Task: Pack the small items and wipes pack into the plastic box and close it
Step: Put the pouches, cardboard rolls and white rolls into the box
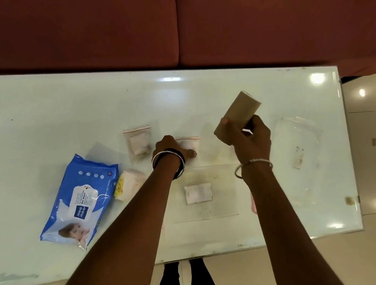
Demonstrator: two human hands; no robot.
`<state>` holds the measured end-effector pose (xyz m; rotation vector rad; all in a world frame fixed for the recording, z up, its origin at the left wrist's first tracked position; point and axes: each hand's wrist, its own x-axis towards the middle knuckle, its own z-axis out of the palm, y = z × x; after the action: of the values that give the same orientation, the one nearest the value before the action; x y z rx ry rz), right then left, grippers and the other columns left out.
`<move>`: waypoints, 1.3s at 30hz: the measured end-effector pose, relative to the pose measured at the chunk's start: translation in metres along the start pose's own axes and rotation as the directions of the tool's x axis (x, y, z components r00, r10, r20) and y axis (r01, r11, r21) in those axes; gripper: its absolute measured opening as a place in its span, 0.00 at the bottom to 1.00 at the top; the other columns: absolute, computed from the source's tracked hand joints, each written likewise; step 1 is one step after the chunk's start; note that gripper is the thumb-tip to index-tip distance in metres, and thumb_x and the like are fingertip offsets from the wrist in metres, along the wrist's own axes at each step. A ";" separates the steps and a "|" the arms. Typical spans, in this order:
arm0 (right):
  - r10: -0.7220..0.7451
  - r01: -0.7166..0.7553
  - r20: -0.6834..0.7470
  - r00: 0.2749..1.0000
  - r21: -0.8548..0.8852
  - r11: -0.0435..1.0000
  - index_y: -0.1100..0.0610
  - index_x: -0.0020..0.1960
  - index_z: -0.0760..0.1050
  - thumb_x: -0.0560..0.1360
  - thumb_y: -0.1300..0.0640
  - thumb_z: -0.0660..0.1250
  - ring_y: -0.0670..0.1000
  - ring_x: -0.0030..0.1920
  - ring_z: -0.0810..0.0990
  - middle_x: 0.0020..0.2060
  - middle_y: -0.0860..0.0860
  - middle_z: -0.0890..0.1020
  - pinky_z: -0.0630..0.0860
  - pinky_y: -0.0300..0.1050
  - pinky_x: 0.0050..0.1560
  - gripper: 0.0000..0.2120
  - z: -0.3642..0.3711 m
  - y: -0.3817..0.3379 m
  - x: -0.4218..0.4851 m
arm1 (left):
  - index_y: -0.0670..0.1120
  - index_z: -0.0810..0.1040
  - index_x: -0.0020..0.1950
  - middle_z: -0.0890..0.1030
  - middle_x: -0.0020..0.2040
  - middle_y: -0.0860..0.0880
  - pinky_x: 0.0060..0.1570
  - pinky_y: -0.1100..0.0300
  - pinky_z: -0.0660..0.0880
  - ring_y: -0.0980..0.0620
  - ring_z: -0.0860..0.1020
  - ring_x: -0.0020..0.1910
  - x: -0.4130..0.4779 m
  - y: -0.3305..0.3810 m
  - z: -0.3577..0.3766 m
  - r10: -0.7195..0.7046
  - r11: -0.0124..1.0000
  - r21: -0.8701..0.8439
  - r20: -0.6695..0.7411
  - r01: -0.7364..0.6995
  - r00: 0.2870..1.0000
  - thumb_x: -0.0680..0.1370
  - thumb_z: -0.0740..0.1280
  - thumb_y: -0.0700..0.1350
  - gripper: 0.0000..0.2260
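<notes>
One white packet [198,193] lies inside clear box [223,178].

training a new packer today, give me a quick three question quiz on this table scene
1. True or false: the right hand holds a brown box above the table.
2. Which item lies nearest the blue wipes pack? A) white packet with yellow label B) clear lid C) red-topped zip bag
3. What is the left hand touching?

Key:
1. True
2. A
3. A small zip bag lying on the table
</notes>
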<state>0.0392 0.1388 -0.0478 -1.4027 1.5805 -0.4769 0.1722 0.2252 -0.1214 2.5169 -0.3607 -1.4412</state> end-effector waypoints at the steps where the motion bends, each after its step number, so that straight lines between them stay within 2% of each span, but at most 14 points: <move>1: 0.004 -0.006 0.042 0.999 0.044 0.999 0.50 0.48 0.78 0.66 0.44 0.75 0.44 0.40 0.84 0.43 0.45 0.84 0.80 0.41 0.41 0.15 -0.010 0.000 -0.011 | 0.42 0.76 0.57 0.80 0.57 0.42 0.47 0.55 0.74 0.42 0.79 0.54 0.000 0.000 0.000 0.008 0.999 -0.033 -0.011 -0.008 1.000 0.61 0.78 0.56 0.31; 4: 0.015 -0.037 0.204 0.979 0.105 0.994 0.50 0.50 0.80 0.66 0.50 0.78 0.45 0.42 0.85 0.44 0.47 0.86 0.81 0.40 0.42 0.15 -0.033 0.011 -0.044 | 0.44 0.78 0.46 0.82 0.47 0.44 0.41 0.59 0.70 0.44 0.79 0.46 -0.006 -0.003 -0.005 0.084 0.984 -0.147 -0.119 -0.101 0.989 0.62 0.78 0.56 0.22; 6: 0.046 -0.070 0.278 0.960 0.074 0.995 0.52 0.51 0.80 0.64 0.53 0.80 0.46 0.42 0.86 0.43 0.48 0.87 0.81 0.40 0.41 0.18 -0.042 0.021 -0.063 | 0.43 0.77 0.43 0.81 0.42 0.47 0.38 0.59 0.70 0.46 0.79 0.43 -0.019 -0.004 -0.015 0.111 0.941 -0.287 -0.233 -0.178 0.966 0.63 0.77 0.57 0.21; 10: 0.164 -0.146 0.333 0.929 -0.079 0.986 0.53 0.50 0.78 0.61 0.55 0.82 0.45 0.40 0.86 0.38 0.48 0.88 0.79 0.39 0.38 0.21 -0.043 0.045 -0.090 | 0.43 0.82 0.46 0.82 0.40 0.49 0.36 0.61 0.75 0.52 0.78 0.38 -0.061 -0.022 -0.051 0.037 0.728 -0.615 -0.406 -0.303 0.913 0.62 0.77 0.57 0.22; 13: 0.297 -0.241 0.416 0.859 -0.183 0.953 0.55 0.50 0.79 0.59 0.54 0.82 0.52 0.44 0.87 0.41 0.52 0.88 0.83 0.52 0.48 0.22 -0.033 0.056 -0.107 | 0.37 0.81 0.41 0.80 0.39 0.44 0.47 0.46 0.80 0.45 0.80 0.41 -0.097 -0.059 -0.068 0.005 0.621 -0.741 -0.322 -0.255 0.947 0.60 0.75 0.57 0.24; 15: 0.371 -0.263 0.440 0.818 -0.286 0.921 0.57 0.52 0.79 0.59 0.52 0.82 0.54 0.46 0.86 0.44 0.53 0.87 0.82 0.54 0.52 0.24 -0.019 0.060 -0.112 | 0.43 0.82 0.45 0.83 0.46 0.46 0.52 0.47 0.80 0.44 0.82 0.49 -0.115 -0.084 -0.066 0.006 0.585 -0.791 -0.215 -0.177 0.977 0.63 0.75 0.54 0.18; 17: 0.398 -0.231 0.438 0.806 -0.386 0.893 0.57 0.53 0.80 0.60 0.50 0.81 0.54 0.48 0.84 0.46 0.52 0.86 0.81 0.50 0.52 0.25 -0.001 0.064 -0.111 | 0.51 0.80 0.47 0.83 0.51 0.49 0.51 0.52 0.79 0.47 0.81 0.53 -0.127 -0.101 -0.055 0.023 0.549 -0.826 -0.133 -0.124 0.991 0.68 0.74 0.47 0.09; 20: 0.431 -0.224 0.385 0.816 -0.477 0.850 0.54 0.52 0.82 0.60 0.47 0.80 0.52 0.48 0.83 0.46 0.50 0.85 0.77 0.43 0.48 0.23 0.026 0.069 -0.109 | 0.52 0.79 0.50 0.83 0.53 0.50 0.49 0.53 0.79 0.49 0.81 0.55 -0.140 -0.120 -0.034 0.052 0.549 -0.830 -0.081 -0.097 0.995 0.70 0.73 0.42 0.11; 22: 0.435 -0.255 0.328 0.839 -0.469 0.846 0.53 0.50 0.83 0.61 0.49 0.79 0.53 0.48 0.84 0.45 0.51 0.86 0.76 0.41 0.47 0.19 0.042 0.073 -0.105 | 0.54 0.79 0.50 0.83 0.54 0.52 0.53 0.48 0.79 0.49 0.81 0.55 -0.145 -0.129 -0.023 0.064 0.572 -0.813 -0.090 -0.110 0.994 0.69 0.74 0.43 0.12; 29: 0.429 -0.264 0.322 0.844 -0.446 0.855 0.55 0.47 0.85 0.63 0.58 0.76 0.57 0.45 0.85 0.43 0.56 0.87 0.80 0.43 0.48 0.13 0.068 0.085 -0.098 | 0.57 0.79 0.46 0.84 0.47 0.56 0.55 0.43 0.78 0.52 0.82 0.52 -0.148 -0.136 -0.011 0.066 0.664 -0.740 -0.089 -0.111 0.994 0.57 0.73 0.59 0.19; 32: 0.390 -0.244 0.332 0.859 -0.406 0.881 0.56 0.50 0.85 0.65 0.59 0.75 0.57 0.45 0.85 0.44 0.56 0.87 0.81 0.44 0.49 0.13 0.065 0.090 -0.100 | 0.61 0.80 0.41 0.84 0.40 0.62 0.56 0.43 0.77 0.55 0.81 0.50 -0.147 -0.137 -0.013 0.094 0.689 -0.714 -0.080 -0.123 0.992 0.63 0.75 0.54 0.09; 34: 0.365 -0.216 0.348 0.864 -0.398 0.891 0.56 0.52 0.84 0.67 0.59 0.76 0.55 0.46 0.85 0.44 0.54 0.87 0.81 0.46 0.53 0.14 0.061 0.092 -0.102 | 0.59 0.79 0.43 0.84 0.42 0.61 0.58 0.43 0.76 0.54 0.81 0.52 -0.147 -0.137 -0.014 0.109 0.697 -0.706 -0.068 -0.125 0.992 0.69 0.74 0.46 0.09; 36: 0.336 -0.189 0.333 0.881 -0.403 0.895 0.54 0.54 0.83 0.67 0.55 0.77 0.52 0.46 0.84 0.43 0.52 0.86 0.79 0.42 0.52 0.16 0.054 0.092 -0.105 | 0.55 0.79 0.50 0.84 0.49 0.55 0.57 0.47 0.77 0.53 0.80 0.53 -0.150 -0.137 -0.014 0.095 0.726 -0.674 -0.093 -0.133 0.991 0.69 0.74 0.47 0.11; 39: 0.321 -0.247 0.257 0.912 -0.281 0.927 0.56 0.55 0.81 0.70 0.51 0.76 0.55 0.48 0.85 0.44 0.54 0.86 0.80 0.48 0.55 0.16 0.037 0.080 -0.112 | 0.49 0.78 0.55 0.82 0.51 0.53 0.42 0.67 0.74 0.60 0.79 0.49 -0.159 -0.135 -0.014 0.068 0.828 -0.525 -0.252 -0.195 0.965 0.65 0.75 0.54 0.21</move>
<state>0.0144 0.2737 -0.0861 -1.3178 1.5936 0.1084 0.1206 0.4048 -0.0266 2.0997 -0.0608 -1.0066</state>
